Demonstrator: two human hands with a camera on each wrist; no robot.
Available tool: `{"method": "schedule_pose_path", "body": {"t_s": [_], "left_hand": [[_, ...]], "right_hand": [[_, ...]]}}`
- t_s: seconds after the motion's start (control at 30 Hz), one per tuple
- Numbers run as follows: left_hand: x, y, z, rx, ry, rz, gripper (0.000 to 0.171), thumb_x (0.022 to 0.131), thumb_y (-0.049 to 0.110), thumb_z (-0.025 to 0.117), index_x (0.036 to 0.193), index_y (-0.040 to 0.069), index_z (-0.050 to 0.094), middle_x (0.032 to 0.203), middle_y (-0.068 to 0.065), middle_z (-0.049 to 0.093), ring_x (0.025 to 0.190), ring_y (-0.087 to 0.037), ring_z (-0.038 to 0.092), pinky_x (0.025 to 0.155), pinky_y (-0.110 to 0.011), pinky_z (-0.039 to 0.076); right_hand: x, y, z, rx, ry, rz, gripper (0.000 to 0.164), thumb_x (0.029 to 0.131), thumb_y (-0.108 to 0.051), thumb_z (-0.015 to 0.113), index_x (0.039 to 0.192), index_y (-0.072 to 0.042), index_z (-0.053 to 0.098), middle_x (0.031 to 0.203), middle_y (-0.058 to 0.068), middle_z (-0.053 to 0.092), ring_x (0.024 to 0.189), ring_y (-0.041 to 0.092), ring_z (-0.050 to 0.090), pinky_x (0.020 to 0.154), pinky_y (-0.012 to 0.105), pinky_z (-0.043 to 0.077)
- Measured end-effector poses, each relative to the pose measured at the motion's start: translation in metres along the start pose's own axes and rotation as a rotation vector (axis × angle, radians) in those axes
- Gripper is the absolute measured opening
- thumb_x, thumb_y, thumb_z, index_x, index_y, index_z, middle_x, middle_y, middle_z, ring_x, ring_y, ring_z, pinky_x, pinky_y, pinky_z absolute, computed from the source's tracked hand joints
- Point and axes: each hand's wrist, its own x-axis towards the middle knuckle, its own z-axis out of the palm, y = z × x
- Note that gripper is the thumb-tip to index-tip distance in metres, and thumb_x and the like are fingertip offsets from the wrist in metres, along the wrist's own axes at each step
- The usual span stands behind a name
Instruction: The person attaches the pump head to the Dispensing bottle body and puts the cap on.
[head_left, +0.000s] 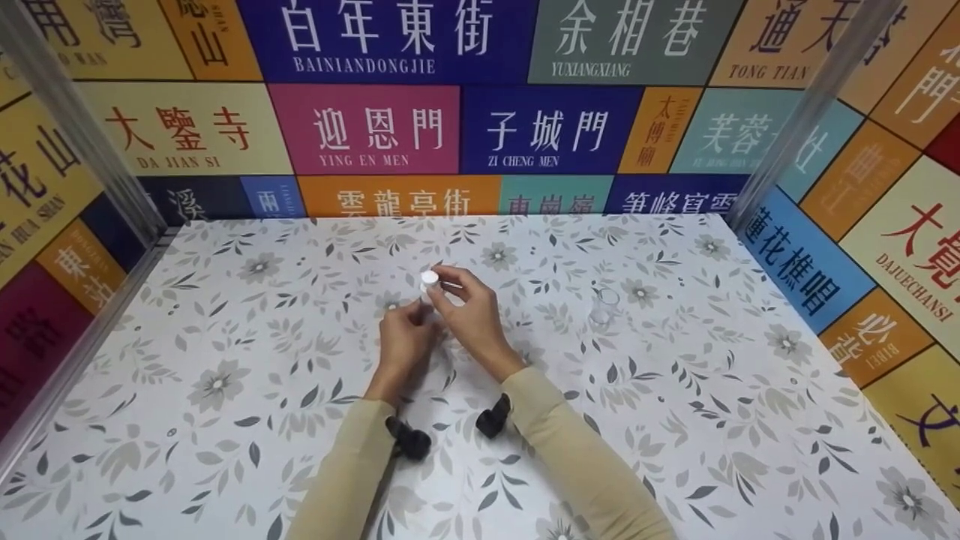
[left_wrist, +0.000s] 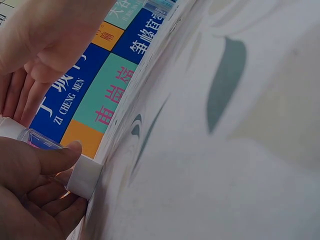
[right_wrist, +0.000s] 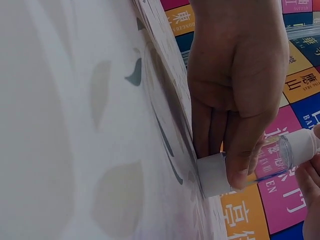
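A small clear bottle (left_wrist: 45, 141) stands upright on the table with a white base (left_wrist: 86, 177) and a white cap (head_left: 429, 277). My left hand (head_left: 405, 337) pinches it low down, thumb and fingers round the white base in the left wrist view. From the right and above, my right hand (head_left: 476, 311) holds the cap between thumb and fingers. In the right wrist view the white cap (right_wrist: 300, 145) shows at the right edge, with the right fingertips (right_wrist: 312, 185) against it. The hands hide most of the bottle in the head view.
To the right of the hands, a small clear cup-shaped piece (head_left: 604, 306) lies on the table. A white cloth (head_left: 225, 457) with grey leaves and flowers covers the tabletop. Colourful sign-printed panels (head_left: 364, 127) rise behind and at both sides, with clear posts (head_left: 795, 112) at the corners.
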Motion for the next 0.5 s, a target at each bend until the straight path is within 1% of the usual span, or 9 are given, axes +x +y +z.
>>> {"method": "schedule_pose_path", "body": {"t_s": [0.1, 0.27, 0.4, 0.5], "left_hand": [[0.0, -0.0003, 0.0, 0.0, 0.006, 0.006, 0.008, 0.08, 0.0, 0.068, 0.073, 0.003, 0.068, 0.063, 0.0, 0.054, 0.063, -0.018, 0.048, 0.059, -0.028, 0.038], [0.0004, -0.0009, -0.0001, 0.002, 0.011, 0.016, 0.008, 0.08, -0.001, 0.068, 0.072, 0.002, 0.068, 0.063, -0.001, 0.056, 0.064, -0.019, 0.048, 0.06, -0.028, 0.038], [0.0009, -0.0016, 0.0002, 0.027, 0.023, 0.037, 0.005, 0.079, -0.003, 0.068, 0.077, -0.001, 0.071, 0.063, -0.004, 0.057, 0.064, -0.018, 0.047, 0.06, -0.028, 0.037], [0.0012, -0.002, 0.0007, 0.04, 0.023, 0.039, 0.007, 0.079, -0.002, 0.067, 0.081, -0.001, 0.074, 0.065, -0.007, 0.062, 0.065, -0.018, 0.049, 0.062, -0.028, 0.039]], "right_hand": [[-0.0002, 0.0, -0.0002, 0.0, -0.016, -0.006, 0.03, 0.089, 0.008, 0.065, 0.118, 0.014, 0.061, 0.119, 0.03, 0.066, 0.113, 0.04, 0.065, 0.099, 0.046, 0.053], [0.0, 0.0001, -0.0005, 0.007, -0.021, -0.015, 0.031, 0.089, 0.008, 0.066, 0.118, 0.015, 0.061, 0.118, 0.03, 0.066, 0.112, 0.04, 0.065, 0.098, 0.045, 0.054], [-0.0004, 0.0013, -0.0009, 0.018, -0.019, -0.026, 0.032, 0.088, 0.007, 0.067, 0.118, 0.014, 0.061, 0.118, 0.03, 0.066, 0.112, 0.041, 0.065, 0.098, 0.046, 0.053], [-0.0006, 0.0021, -0.0013, 0.016, -0.016, -0.036, 0.032, 0.088, 0.007, 0.068, 0.119, 0.013, 0.061, 0.12, 0.03, 0.065, 0.114, 0.041, 0.064, 0.098, 0.049, 0.053]]}}
